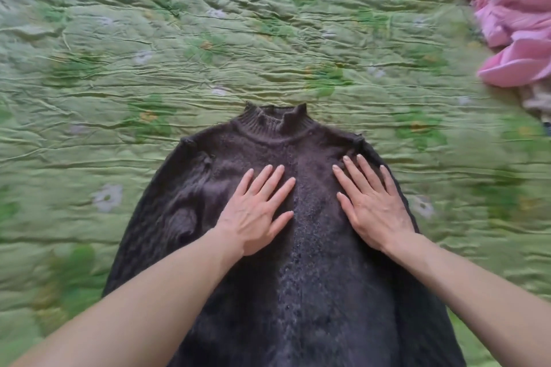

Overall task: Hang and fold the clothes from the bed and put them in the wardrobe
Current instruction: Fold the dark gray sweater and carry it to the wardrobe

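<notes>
A dark brown knitted sweater (310, 292) with a ribbed high collar lies flat on the green bed cover (208, 48), collar pointing away from me. Its sleeves look folded in over the body at both sides. My left hand (256, 211) rests flat on the chest left of the middle, fingers straight and spread. My right hand (372, 205) presses flat on the right chest near the shoulder, fingers straight.
A heap of pink clothing (512, 15) lies at the bed's far right, with a bit of beige fabric (536, 98) below it. The wrinkled green cover with a flower print stretches all around the sweater.
</notes>
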Demonstrator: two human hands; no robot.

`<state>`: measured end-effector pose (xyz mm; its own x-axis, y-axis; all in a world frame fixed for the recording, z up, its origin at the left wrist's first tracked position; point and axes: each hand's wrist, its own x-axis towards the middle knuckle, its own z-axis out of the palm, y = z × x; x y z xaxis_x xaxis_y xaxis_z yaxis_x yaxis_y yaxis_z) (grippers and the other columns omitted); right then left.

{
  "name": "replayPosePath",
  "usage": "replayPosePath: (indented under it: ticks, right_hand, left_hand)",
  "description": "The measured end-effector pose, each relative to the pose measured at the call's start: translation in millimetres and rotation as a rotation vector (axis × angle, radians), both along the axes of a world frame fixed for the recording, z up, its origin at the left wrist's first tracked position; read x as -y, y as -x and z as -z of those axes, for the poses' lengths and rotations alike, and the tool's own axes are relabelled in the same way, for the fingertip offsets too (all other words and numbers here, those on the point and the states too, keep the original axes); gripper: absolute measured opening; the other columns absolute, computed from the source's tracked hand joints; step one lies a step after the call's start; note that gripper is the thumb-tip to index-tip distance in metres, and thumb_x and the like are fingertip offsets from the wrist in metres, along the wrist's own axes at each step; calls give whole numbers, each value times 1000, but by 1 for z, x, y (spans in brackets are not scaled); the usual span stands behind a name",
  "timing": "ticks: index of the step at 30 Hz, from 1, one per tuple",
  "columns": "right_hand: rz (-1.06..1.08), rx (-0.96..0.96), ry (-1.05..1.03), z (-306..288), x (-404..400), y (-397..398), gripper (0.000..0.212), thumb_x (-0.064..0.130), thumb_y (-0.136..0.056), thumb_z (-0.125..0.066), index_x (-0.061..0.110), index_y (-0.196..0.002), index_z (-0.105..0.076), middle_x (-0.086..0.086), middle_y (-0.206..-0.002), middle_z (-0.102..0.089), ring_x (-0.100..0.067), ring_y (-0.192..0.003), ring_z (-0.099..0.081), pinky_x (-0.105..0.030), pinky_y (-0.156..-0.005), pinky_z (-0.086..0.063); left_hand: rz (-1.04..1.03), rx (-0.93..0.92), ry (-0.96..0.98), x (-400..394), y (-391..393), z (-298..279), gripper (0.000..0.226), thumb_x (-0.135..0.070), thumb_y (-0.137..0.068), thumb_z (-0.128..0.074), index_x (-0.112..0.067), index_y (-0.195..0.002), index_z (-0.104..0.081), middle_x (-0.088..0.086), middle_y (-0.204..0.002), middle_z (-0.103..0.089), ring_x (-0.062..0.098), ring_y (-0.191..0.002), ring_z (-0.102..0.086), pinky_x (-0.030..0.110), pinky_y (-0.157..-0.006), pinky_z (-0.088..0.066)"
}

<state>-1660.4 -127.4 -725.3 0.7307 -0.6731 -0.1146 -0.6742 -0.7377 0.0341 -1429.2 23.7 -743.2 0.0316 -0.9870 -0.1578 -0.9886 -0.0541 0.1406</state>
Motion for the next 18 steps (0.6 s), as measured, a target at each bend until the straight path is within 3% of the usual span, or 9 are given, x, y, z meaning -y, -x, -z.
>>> replayPosePath:
  ticks: [5, 8, 12, 15, 18]
  right_hand:
    - [314, 121, -168, -17, -18, 76, 69, 57, -103, -30, 22, -161, -26, -8, -161, -37, -31, -147, -37, -50, -118, -34]
    - [465, 261, -304, -15, -10, 92, 63, 53, -104, -29, 11, -149, -46, -16, -142, -54, -37, -131, -48, -45, -112, -36]
    - [661, 511, -569, -9, 2, 97, 26, 35, -107, -48, 14, -114, -62, -5, -103, -67, -30, -102, -63, -39, -89, -45]
    - [648, 556, -668, -8, 12, 99, 30, 40, -104, -55, 12, -94, -61, -2, -84, -66, -28, -85, -62, -40, -80, -46]
    - [734, 691, -708, -20, 28, 106, 34, 39, -106, -51, 8, -93, -56, -1, -80, -58, -24, -82, -53, -35, -71, -36]
  left_hand:
    - [-17, -2, -50, -9, 35, -7, 80, -68, -99, -5, -27, -168, -11, 5, -176, -8, 29, -162, -7, 52, -131, -5]
    - [-91, -17, -80, 2, 56, -12, 87, -70, -91, 9, -30, -168, 2, 1, -176, 4, 26, -163, 4, 49, -131, 0]
    - [-182, -24, -99, 9, 94, -13, 87, -70, -88, 12, -32, -167, 9, 2, -176, 9, 27, -162, 9, 51, -130, 2]
    - [-247, -20, -137, 18, 120, -15, 87, -69, -87, 13, -33, -166, 9, 6, -175, 12, 29, -162, 11, 52, -130, 5]
    - [-305, 11, -156, 33, 140, -18, 82, -68, -97, 4, -27, -167, 5, 9, -175, 13, 27, -162, 12, 51, -130, 3]
